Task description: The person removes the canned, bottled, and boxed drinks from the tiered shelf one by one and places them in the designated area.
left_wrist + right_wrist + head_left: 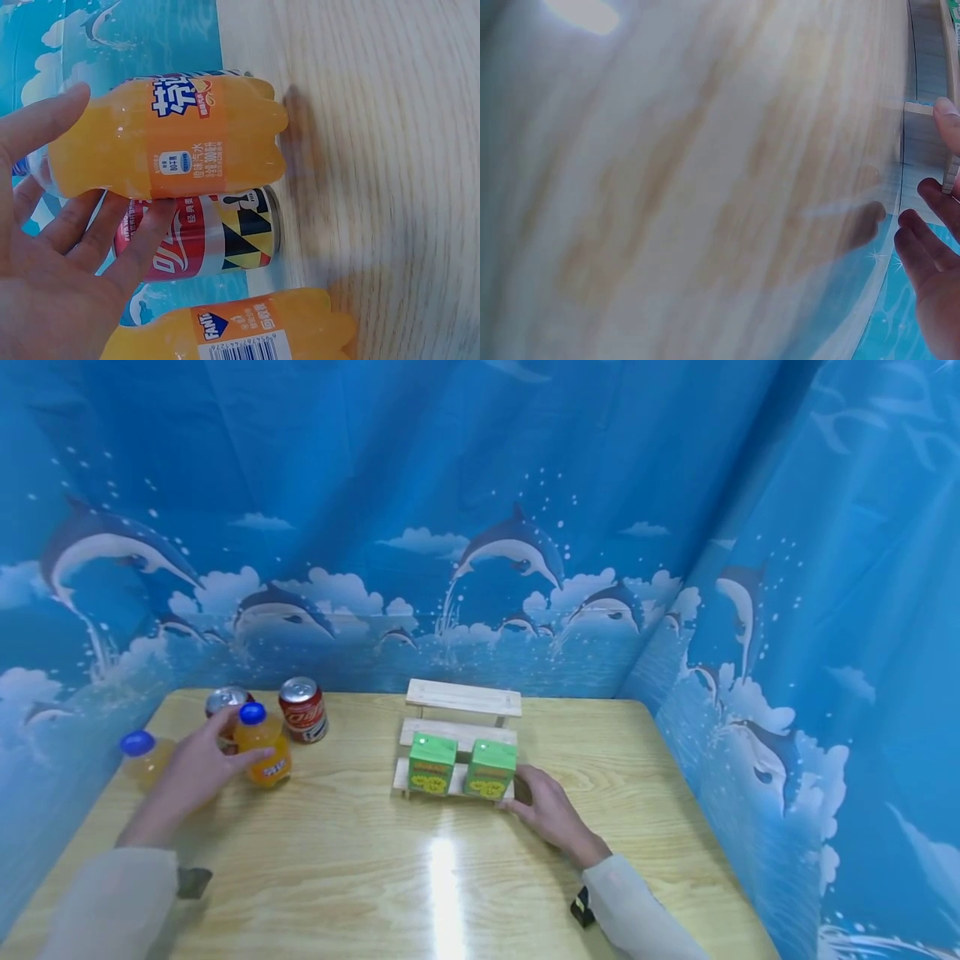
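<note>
My left hand (193, 770) holds an orange soda bottle (268, 755) with a blue cap, thumb on one side and fingers on the other. The bottle stands close over the table in the left wrist view. Behind that hand are a red cola can (195, 236) and a second orange soda bottle (247, 330). My right hand (553, 810) pinches the right end of a three-tier wooden shelf (463, 697) at its lowest tier. On that tier stand two green boxes, a left box (432, 766) and a right box (491, 770).
Another red cola can (303, 712) stands at the back left of the wooden table (360, 877). A blue curtain (337, 527) with dolphins rises along the table's back and sides. Light glares off the table's front middle.
</note>
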`<state>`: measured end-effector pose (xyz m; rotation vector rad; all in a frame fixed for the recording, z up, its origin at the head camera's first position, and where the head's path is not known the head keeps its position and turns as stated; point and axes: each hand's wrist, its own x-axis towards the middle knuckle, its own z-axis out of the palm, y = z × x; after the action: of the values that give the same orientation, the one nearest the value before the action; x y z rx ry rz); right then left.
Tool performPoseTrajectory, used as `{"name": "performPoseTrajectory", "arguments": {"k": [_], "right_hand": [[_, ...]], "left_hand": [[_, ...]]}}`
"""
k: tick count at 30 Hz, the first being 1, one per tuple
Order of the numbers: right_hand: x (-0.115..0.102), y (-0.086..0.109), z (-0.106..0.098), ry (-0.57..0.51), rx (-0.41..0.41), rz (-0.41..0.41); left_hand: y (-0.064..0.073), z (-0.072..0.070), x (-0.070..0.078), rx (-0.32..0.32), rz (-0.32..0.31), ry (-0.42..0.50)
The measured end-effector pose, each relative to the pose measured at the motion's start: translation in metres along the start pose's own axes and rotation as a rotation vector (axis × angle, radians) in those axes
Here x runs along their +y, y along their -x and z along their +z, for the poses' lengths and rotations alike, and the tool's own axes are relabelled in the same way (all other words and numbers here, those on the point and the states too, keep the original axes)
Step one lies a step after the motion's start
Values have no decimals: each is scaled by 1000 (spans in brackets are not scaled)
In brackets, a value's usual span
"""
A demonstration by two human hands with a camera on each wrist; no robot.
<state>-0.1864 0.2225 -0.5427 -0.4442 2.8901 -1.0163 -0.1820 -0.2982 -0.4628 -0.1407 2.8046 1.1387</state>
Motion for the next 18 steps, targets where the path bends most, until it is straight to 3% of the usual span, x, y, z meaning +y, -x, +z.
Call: {"name": "performPoseTrajectory", "arguments": {"k": [18], "right_hand": [[0,0,0,-1,-1,10]], "left_hand": [[4,3,-8,-16,-3,61]]}}
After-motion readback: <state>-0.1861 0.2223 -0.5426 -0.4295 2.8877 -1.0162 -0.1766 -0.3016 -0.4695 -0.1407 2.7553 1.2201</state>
